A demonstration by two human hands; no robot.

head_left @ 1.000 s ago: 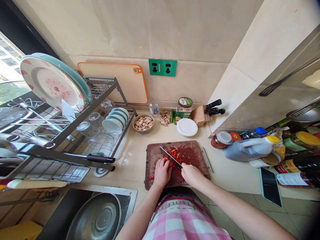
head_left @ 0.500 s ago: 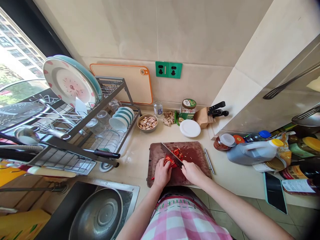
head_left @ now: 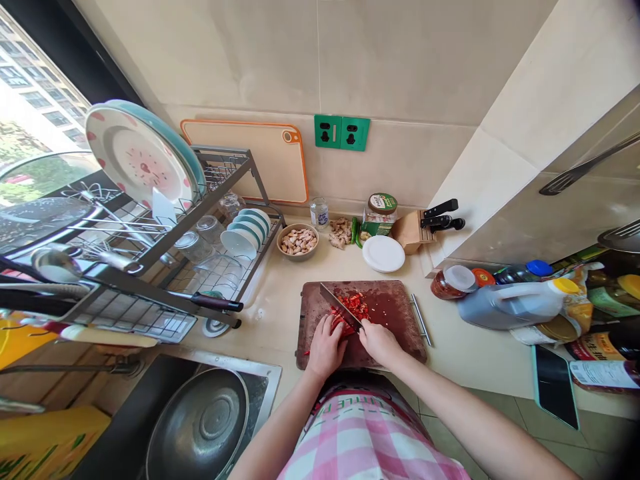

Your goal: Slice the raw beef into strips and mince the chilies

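Note:
A dark red-brown cutting board (head_left: pixel 395 333) lies on the counter with chopped red chili (head_left: pixel 356 305) near its middle. My right hand (head_left: pixel 379 341) grips the handle of a wide-bladed knife (head_left: pixel 340 307), whose blade slants up and left across the chili. Just left of the blade, my left hand (head_left: pixel 326 347) presses curled fingers on red chili pieces. Behind the board are a bowl of garlic cloves (head_left: pixel 298 242), ginger (head_left: pixel 341 233), green chilies (head_left: pixel 355 233) and a white plate (head_left: pixel 383 253).
At the left stands a dish rack (head_left: pixel 165 250) with plates and bowls, above a sink holding a wok (head_left: pixel 200 427). A knife block (head_left: pixel 411 232) is behind the board. Jars, a large jug (head_left: pixel 510 305) and a phone (head_left: pixel 555 387) sit at the right.
The knife and my right hand have shifted slightly left relative to the board, closer to my left hand. The view has moved a little.

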